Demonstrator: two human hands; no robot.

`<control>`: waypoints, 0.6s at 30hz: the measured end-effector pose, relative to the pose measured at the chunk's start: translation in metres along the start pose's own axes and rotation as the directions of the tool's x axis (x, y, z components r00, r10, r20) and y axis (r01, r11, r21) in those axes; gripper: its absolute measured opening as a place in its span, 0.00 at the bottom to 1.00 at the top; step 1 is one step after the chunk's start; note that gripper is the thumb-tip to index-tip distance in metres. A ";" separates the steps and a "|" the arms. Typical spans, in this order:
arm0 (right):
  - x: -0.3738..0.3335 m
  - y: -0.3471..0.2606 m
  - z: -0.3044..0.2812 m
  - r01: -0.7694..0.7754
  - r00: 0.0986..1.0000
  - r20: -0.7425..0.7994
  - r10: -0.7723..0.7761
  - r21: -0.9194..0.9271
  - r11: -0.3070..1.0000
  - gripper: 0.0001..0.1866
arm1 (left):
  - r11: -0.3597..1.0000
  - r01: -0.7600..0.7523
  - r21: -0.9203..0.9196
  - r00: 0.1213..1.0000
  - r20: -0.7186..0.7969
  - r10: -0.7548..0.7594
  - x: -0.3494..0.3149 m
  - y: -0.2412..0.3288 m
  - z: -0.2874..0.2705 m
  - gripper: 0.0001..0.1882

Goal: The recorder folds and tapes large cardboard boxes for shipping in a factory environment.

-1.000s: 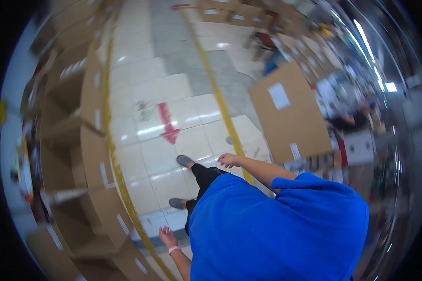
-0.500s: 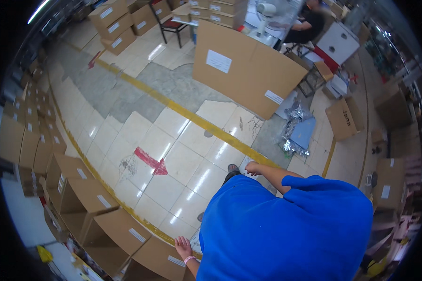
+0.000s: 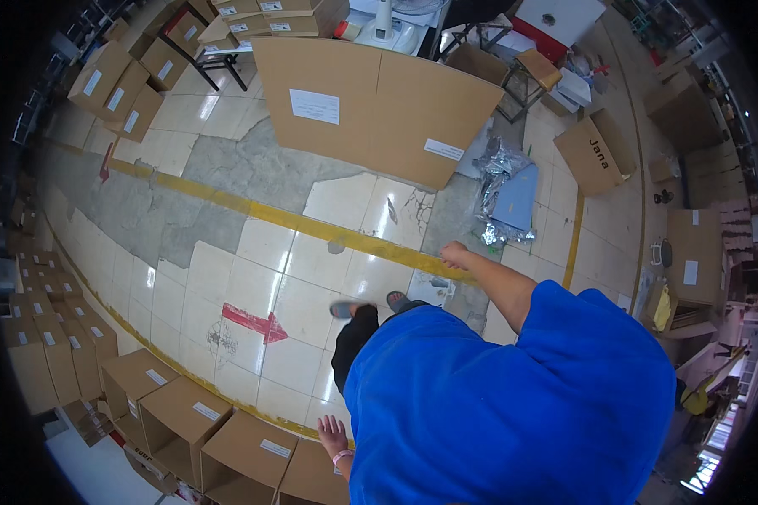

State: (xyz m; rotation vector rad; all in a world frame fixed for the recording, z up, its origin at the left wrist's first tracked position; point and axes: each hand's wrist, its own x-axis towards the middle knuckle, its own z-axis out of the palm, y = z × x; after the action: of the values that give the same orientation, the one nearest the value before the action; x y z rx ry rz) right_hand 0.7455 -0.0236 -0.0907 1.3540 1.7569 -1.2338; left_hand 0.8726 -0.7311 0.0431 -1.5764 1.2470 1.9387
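Low in the view, my left hand [image 3: 333, 435] hangs with its fingers apart and holds nothing; a pale band circles its wrist. It is nearest to a row of open cardboard boxes [image 3: 246, 446], and I cannot tell any contact. My right hand [image 3: 456, 255] is out in front of me with the fingers curled in, and nothing shows in it. Beneath that hand runs a yellow floor line [image 3: 370, 244]. Beyond stands a big cardboard panel [image 3: 370, 118] with white labels.
A blue sheet [image 3: 514, 198] and crumpled silvery plastic [image 3: 499, 160] lie on the floor, with an open carton [image 3: 594, 151] to their right. More stacked boxes [image 3: 50, 345] line the left. A stool [image 3: 535, 71] is at the back. A red arrow [image 3: 257, 322] marks the tiles.
My view has shifted forward and turned, so the panel and blue sheet sit higher and farther left. My feet have stepped. My right arm has swung farther forward; both hands keep their shape.
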 end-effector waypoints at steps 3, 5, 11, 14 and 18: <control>-0.007 -0.040 0.003 0.026 0.998 0.054 -0.021 -0.099 0.995 0.17 | 0.990 0.023 -0.142 0.999 -0.027 -0.027 0.017 0.023 0.015 0.27; -0.016 -0.065 0.011 0.067 0.996 0.065 -0.065 -0.026 0.997 0.18 | 0.989 0.064 -0.135 0.994 -0.076 -0.075 0.030 0.043 0.043 0.27; -0.056 -0.134 0.022 0.145 0.960 0.219 -0.175 0.147 0.978 0.18 | 0.965 0.241 0.102 0.969 -0.087 -0.233 0.111 0.100 0.167 0.27; -0.052 -0.168 -0.008 0.133 0.959 0.233 -0.161 0.129 0.983 0.18 | 0.936 0.158 0.314 0.974 0.104 -0.199 0.159 0.149 0.264 0.29; -0.027 -0.195 -0.048 0.078 0.997 0.012 -0.080 0.103 0.992 0.21 | 0.905 -0.210 0.371 0.832 0.554 -0.034 0.204 0.226 0.396 0.34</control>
State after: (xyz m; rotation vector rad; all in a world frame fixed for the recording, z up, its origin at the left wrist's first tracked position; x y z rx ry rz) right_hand 0.5722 -0.0001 0.0127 1.3391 1.7729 -1.3910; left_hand 0.4027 -0.5929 -0.0529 -0.6795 1.3636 1.8214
